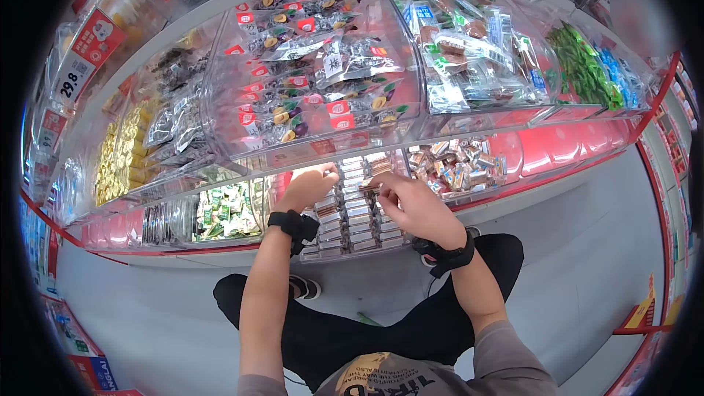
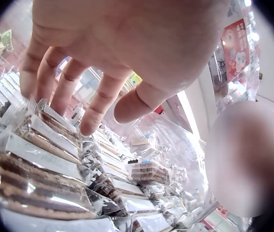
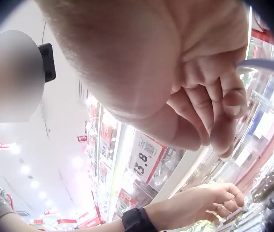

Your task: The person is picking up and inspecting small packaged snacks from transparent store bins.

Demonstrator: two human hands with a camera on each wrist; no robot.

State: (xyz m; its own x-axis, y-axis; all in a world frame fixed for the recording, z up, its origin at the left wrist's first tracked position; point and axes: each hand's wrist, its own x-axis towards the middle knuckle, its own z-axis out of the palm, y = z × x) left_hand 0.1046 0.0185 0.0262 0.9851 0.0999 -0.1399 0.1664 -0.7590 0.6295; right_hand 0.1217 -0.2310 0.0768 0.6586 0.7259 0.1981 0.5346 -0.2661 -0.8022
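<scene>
Clear-wrapped bars with brown and cream layers (image 2: 42,191) stand packed in rows in a low bin; their white edges (image 1: 359,221) face up in the head view. My left hand (image 1: 304,187) reaches over the left side of these rows. In the left wrist view, this hand (image 2: 127,43) has its fingers spread downward, fingertips at the wrappers. One wrapped bar (image 2: 149,172) lies crosswise on top. My right hand (image 1: 422,209) hovers over the right side of the bin, its fingertips near the brown wrappers. Its fingers (image 3: 221,137) are loosely bent, with nothing seen between them and the thumb.
A clear shelf edge (image 1: 323,150) overhangs the bin, with bins of bagged snacks (image 1: 315,66) above. Green-white packets (image 1: 227,209) fill a bin to the left; loose small packets (image 1: 458,165) lie to the right. The person's knees (image 1: 499,264) are close to the shelf's front.
</scene>
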